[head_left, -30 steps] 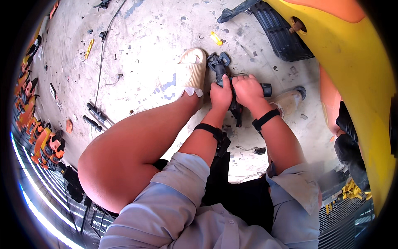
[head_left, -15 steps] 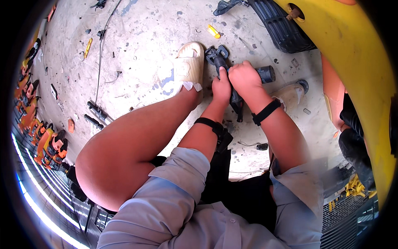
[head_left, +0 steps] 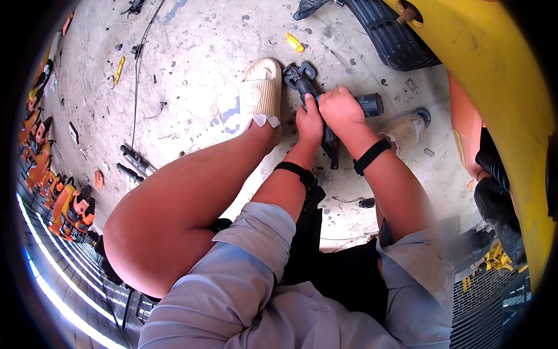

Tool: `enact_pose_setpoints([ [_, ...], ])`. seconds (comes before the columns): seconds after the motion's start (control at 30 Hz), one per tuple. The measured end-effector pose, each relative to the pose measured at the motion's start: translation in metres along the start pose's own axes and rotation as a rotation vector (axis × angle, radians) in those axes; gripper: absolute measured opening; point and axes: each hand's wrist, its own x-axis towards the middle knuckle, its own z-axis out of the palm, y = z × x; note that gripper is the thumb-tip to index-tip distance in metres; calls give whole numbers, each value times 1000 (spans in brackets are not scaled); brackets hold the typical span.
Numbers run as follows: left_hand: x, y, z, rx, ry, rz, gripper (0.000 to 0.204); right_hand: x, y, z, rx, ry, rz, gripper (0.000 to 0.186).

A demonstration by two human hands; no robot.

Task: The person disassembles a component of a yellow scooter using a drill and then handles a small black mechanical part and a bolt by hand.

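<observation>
My left hand is closed on a black tool lying at an angle between my feet, its thumb along the body. Just to its right, my right hand grips the same tool with curled fingers. The tool has a bracket-like head at the far end, a short thick cylinder sticking out rightward past my right hand, and a narrow part pointing down below my hands. Its middle is hidden under my fingers. A beige slide sandal is on my left foot beside the tool; my other foot is partly hidden at right.
A large yellow body panel and black ribbed plate fill the upper right. The concrete floor holds yellow pieces, a long cable and black struts. Orange-and-black equipment lines the left edge.
My hands and the tool have shifted slightly up and forward, with my right hand turned and the cylinder swung upward. The whole view has also shifted a little.
</observation>
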Motion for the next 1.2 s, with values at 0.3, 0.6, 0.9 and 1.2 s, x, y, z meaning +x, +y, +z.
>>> enact_pose_setpoints([
  [0.3,0,-6,3,36,12,47,69,-4,-3,6,-58,62,31,8],
  [0.6,-1,5,1,-84,-55,-61,69,5,5,-11,1,-21,-39,8],
  [0.9,2,-7,6,38,32,57,68,-3,1,10,3,40,21,8],
  [1.2,2,2,3,8,-4,-25,70,4,8,0,1,14,-34,8],
])
